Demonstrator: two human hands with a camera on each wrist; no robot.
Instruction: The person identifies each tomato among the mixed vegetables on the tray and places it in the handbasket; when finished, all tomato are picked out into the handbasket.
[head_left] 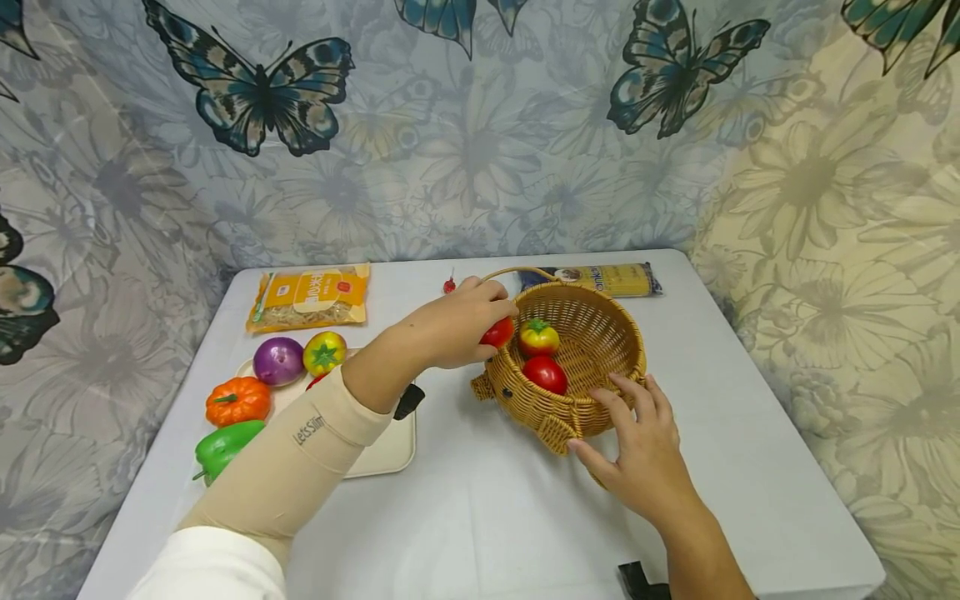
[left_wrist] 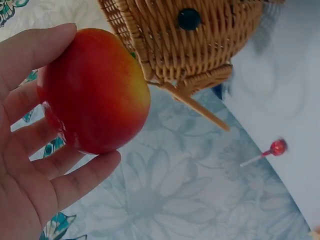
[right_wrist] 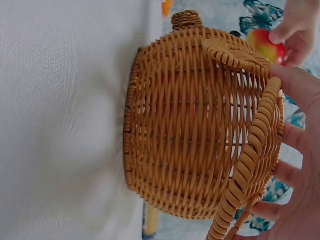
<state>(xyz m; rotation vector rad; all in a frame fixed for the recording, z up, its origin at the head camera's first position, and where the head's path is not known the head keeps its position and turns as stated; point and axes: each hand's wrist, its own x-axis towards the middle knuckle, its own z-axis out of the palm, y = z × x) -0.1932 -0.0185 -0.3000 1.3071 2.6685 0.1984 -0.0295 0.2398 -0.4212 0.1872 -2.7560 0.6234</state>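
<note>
My left hand (head_left: 461,329) holds a red and yellow apple (left_wrist: 95,92) between thumb and fingers, at the left rim of the wicker basket (head_left: 600,417). Inside that basket lie a yellow and red tomato-shaped fruit (head_left: 538,337) and a shiny red fruit (head_left: 545,375). My right hand (head_left: 648,450) grips the near right side of the basket, its fingers over the rim and its thumb outside, by the handle (right_wrist: 250,150). The right wrist view shows the basket's woven wall, with the left hand and apple beyond it.
Left, a cream tray (head_left: 390,454), partly behind the left arm, adjoins a purple onion (head_left: 278,361), yellow fruit (head_left: 325,354), orange pumpkin (head_left: 238,401) and green pepper (head_left: 225,448). Behind are an orange food bag (head_left: 311,298), red lollipop (head_left: 449,286) and yellow-blue packet (head_left: 622,280).
</note>
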